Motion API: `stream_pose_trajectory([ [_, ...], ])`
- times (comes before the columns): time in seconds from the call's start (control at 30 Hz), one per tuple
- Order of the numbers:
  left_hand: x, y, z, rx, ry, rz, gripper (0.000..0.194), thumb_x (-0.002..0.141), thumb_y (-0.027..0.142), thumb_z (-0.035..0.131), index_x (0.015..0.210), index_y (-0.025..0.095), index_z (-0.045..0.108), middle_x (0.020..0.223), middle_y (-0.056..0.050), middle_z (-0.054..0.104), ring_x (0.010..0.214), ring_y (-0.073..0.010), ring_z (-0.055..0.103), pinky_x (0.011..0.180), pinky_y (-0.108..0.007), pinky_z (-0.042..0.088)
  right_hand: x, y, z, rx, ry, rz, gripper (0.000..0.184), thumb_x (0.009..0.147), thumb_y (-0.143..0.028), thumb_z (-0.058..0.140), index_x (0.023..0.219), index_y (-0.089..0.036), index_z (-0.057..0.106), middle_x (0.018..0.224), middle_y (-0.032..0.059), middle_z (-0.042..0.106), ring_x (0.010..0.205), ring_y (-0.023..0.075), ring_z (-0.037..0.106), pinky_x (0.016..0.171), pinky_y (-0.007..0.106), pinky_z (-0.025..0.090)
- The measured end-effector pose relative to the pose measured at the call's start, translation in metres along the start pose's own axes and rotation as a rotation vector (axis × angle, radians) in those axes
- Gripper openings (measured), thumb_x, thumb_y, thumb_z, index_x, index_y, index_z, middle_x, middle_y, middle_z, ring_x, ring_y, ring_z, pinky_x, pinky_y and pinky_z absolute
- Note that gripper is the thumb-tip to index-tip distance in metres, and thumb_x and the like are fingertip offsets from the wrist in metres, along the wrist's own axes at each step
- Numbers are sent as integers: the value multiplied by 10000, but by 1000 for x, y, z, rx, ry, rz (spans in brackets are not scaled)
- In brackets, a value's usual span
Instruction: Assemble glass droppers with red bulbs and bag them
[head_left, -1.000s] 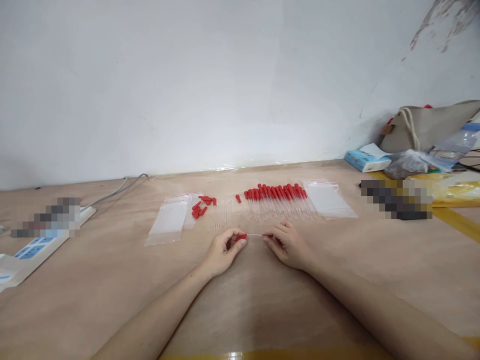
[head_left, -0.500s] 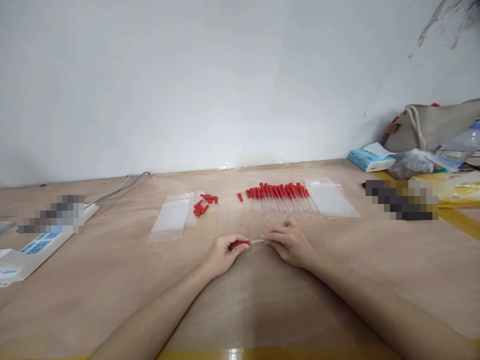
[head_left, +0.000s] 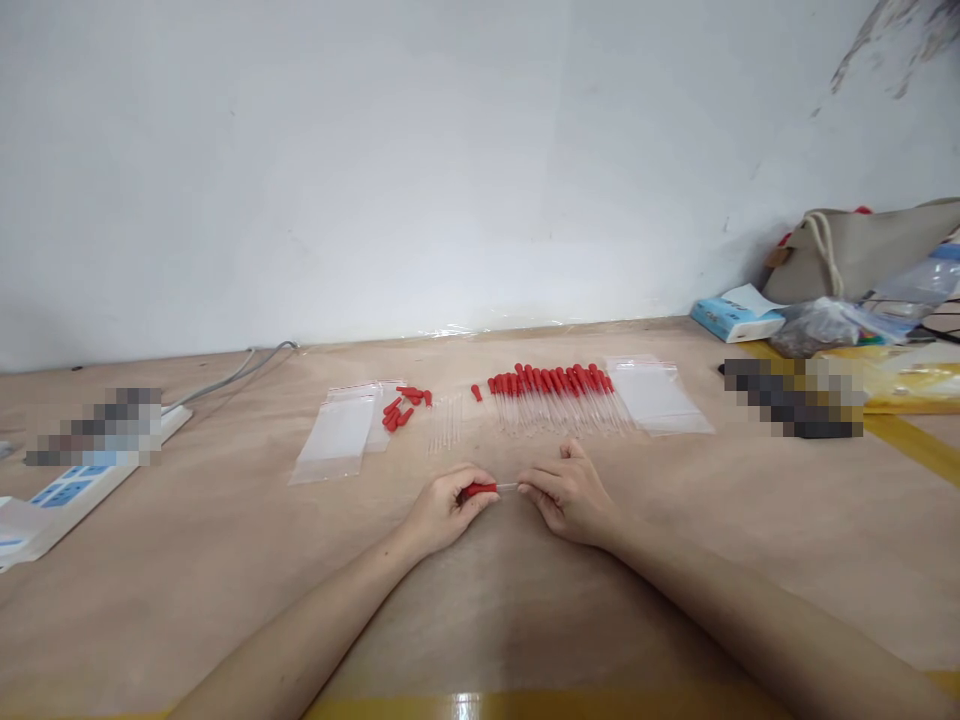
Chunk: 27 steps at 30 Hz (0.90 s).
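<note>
My left hand [head_left: 450,507] pinches a red rubber bulb [head_left: 481,489] between thumb and fingers. A thin clear glass dropper tube [head_left: 508,487] runs from the bulb's mouth to my right hand [head_left: 568,497], whose thumb and fingertips are closed on it. Its far end is hidden in my right fingers. Beyond my hands lies a row of droppers with red bulbs [head_left: 555,382]. Left of them are one single red bulb [head_left: 476,393], several bare glass tubes [head_left: 446,424] and a small heap of loose red bulbs [head_left: 400,412].
Clear zip bags lie left [head_left: 334,435] and right [head_left: 654,395] of the droppers. A white power strip [head_left: 97,490] is at far left. On the right are a blue tissue pack [head_left: 735,315], a blurred dark object [head_left: 795,400] and a grey bag [head_left: 877,250]. A wall stands behind.
My right fingers have come slightly closer to the bulb, so less of the tube shows between my hands. The whole view has shifted a little. My left hand keeps its pinch.
</note>
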<state>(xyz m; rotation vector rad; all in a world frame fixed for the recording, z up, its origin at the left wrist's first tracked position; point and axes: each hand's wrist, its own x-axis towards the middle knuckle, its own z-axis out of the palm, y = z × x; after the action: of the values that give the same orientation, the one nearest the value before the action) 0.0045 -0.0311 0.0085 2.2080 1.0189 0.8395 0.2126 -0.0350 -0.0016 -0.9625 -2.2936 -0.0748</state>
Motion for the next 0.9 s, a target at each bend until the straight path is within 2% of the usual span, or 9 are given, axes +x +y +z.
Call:
stream_pose_trajectory([
  [0.17,3,1,-2,54,-15,52,175,829,294,490,835,165,608,781,-39,607,696,-130,548,636,-238,438,2,-1,1,-4,-28,-7,229,845,-194,397,784,-172,617,618,0,597,521,87,423,647,298,206],
  [0.3,8,-5,-6,103,74,120,129,828,256,496,856,181,596,824,-34,613,766,-139,559,697,-251,438,7,-5,-1,-49,-46,2,226,847,-212,410,766,-170,616,648,11,612,597,103,477,665,295,224],
  [0.37,8,-10,-6,130,164,92,157,809,262,522,940,192,571,877,-33,597,786,-138,548,704,-252,436,9,-6,-3,-85,-48,30,205,833,-210,433,761,-177,622,668,18,614,659,123,498,672,294,237],
  [0.47,7,-16,-6,185,258,-68,280,789,296,532,1044,189,488,812,-11,547,640,-113,501,591,-229,422,9,0,-4,-104,12,158,198,819,-225,457,755,-195,642,724,32,618,722,144,512,684,290,264],
  [0.53,6,-18,-6,230,189,-123,190,797,298,504,948,182,502,669,29,494,545,-100,448,535,-215,385,10,8,-5,-82,97,323,193,812,-257,472,777,-214,656,752,29,621,731,149,524,702,291,284],
  [0.6,6,-17,-6,280,59,-88,110,812,279,472,807,182,524,580,44,456,529,-102,438,537,-213,359,16,18,-5,-35,153,492,191,802,-292,484,795,-225,662,740,18,630,716,151,542,709,291,303],
  [0.67,6,-14,-6,319,-18,-36,131,816,264,460,749,181,536,562,39,464,546,-108,449,551,-217,345,28,26,-5,27,146,615,208,793,-325,484,771,-223,664,720,10,646,699,155,562,697,286,320],
  [0.77,7,-10,-7,330,-22,-9,127,816,252,458,762,181,547,582,32,486,560,-110,457,561,-217,341,55,30,2,76,112,724,252,787,-367,467,723,-219,659,741,12,668,720,164,584,698,286,327],
  [0.9,6,-11,-7,325,-21,6,108,810,220,456,771,183,550,596,32,486,565,-107,455,574,-217,342,92,25,23,-3,44,838,275,771,-403,459,703,-226,659,749,28,674,766,187,588,786,348,283],
])
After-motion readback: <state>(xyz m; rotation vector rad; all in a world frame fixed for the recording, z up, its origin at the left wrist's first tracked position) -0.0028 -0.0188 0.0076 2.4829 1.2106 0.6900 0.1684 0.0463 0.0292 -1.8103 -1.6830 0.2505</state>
